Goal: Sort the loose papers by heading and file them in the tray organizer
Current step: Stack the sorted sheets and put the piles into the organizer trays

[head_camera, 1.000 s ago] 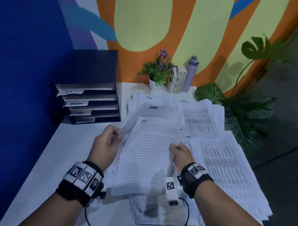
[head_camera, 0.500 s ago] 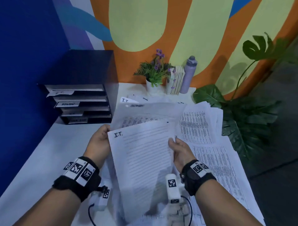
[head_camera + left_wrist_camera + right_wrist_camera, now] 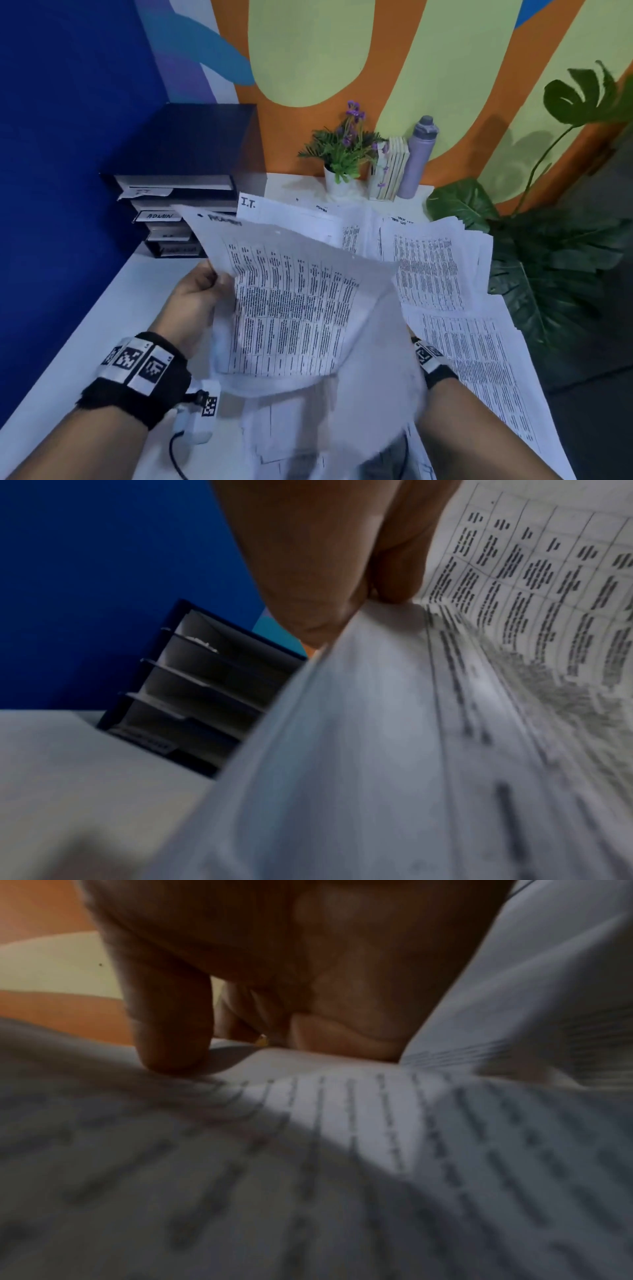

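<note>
A table-printed sheet headed ADMIN [image 3: 294, 308] tops the bundle held above the table. My left hand [image 3: 200, 294] pinches the bundle's left edge; the left wrist view shows the thumb and fingers [image 3: 342, 610] clamped on it. A blurred sheet [image 3: 342, 394] curls down at the bottom right and hides my right hand in the head view. Only the right wristband [image 3: 430, 358] shows there. In the right wrist view my right hand [image 3: 240, 1042] pinches a lined sheet, thumb on top. The dark tray organizer [image 3: 178, 185], labelled IT and ADMIN, stands at the back left.
Loose papers [image 3: 445, 274] cover the table's right half, with an I.T. sheet [image 3: 274, 209] behind. A potted flower [image 3: 342, 154], books [image 3: 390, 171] and a bottle [image 3: 418, 157] line the back wall. A large leafy plant [image 3: 548, 257] stands off the right edge. White table [image 3: 102, 325].
The I.T. sheet that faced me has swung down and to the right in my right hand, uncovering the ADMIN table sheet. My left hand kept its hold on the bundle.
</note>
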### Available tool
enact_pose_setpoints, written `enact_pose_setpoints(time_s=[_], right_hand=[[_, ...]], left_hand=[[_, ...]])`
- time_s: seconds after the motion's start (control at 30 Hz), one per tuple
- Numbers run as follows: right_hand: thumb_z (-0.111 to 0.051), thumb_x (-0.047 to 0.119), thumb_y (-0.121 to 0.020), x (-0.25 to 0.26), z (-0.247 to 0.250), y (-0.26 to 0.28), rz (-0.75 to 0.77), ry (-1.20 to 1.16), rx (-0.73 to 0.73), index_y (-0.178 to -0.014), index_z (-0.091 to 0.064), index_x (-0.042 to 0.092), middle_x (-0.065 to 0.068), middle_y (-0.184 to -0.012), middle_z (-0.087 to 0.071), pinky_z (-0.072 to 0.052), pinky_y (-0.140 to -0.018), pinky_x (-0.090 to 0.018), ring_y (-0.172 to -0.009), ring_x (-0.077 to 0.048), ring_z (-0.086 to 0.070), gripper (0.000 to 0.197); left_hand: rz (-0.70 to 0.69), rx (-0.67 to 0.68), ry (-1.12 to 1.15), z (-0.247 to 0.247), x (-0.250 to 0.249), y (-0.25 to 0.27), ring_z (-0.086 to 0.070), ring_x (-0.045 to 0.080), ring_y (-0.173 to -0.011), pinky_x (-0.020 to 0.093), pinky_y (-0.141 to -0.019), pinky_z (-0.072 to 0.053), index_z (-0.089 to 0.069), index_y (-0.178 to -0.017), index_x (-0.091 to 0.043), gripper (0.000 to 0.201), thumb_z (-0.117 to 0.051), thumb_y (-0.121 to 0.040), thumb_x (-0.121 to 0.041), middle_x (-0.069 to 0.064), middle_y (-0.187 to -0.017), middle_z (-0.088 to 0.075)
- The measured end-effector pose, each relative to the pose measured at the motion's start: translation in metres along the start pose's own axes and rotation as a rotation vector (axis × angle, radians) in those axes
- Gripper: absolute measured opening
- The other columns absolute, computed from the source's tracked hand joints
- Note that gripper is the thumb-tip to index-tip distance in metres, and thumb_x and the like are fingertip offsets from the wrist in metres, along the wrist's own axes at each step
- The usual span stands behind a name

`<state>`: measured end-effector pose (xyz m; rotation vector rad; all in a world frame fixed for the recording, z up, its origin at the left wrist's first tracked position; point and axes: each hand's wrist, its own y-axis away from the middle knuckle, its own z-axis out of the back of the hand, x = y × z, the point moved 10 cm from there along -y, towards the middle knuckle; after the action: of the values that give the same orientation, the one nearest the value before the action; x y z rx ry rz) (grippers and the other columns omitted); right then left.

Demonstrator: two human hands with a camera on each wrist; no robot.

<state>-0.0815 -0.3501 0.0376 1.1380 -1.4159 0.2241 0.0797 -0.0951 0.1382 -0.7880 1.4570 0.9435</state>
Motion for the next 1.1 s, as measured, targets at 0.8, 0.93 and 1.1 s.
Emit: enact_pose_setpoints(time_s=[0.8,0.93,1.1], right_hand=[[-0.054,0.031,-0.097,0.006,-0.028,-0.018,0.296,0.759,-0.109,-0.137,-0.045,0.027,0.002,-0.135,-0.046,-0.045,-0.098,-0.027,-0.123,-0.016,-0.045,0.042],[-0.058,0.018,-0.095,-0.017,-0.078,-0.015,0.125,0.414,0.206,-0.121,-0.036,0.031,-0.004,-0.106,-0.057,-0.048,-0.074,-0.022,-0.089,-0.015,-0.058,0.036],[-0.041,-0.01,-0.085,-0.001,-0.043,-0.027,0.282,0.646,-0.248,-0.094,-0.05,0.019,-0.003,-0.093,-0.06,-0.051,-0.064,-0.027,-0.073,-0.017,-0.058,0.032]], left_hand=[[0.03,-0.607,-0.395,0.091,0.004,0.005,-0.054,0.025,-0.087,0.03,-0.072,-0.038,-0.053,-0.102,-0.013,0.013,-0.042,-0.101,-0.018,0.007,-0.095,-0.055],[0.272,-0.509,-0.363,0.079,0.075,0.0,-0.06,0.034,-0.103,0.04,-0.089,-0.049,-0.058,-0.114,-0.006,0.025,-0.043,-0.099,-0.021,0.017,-0.114,-0.062],[0.483,-0.238,-0.075,0.035,0.138,0.009,-0.065,0.029,-0.095,0.039,-0.085,-0.052,-0.059,-0.123,-0.015,0.026,-0.046,-0.101,-0.021,0.011,-0.113,-0.067]])
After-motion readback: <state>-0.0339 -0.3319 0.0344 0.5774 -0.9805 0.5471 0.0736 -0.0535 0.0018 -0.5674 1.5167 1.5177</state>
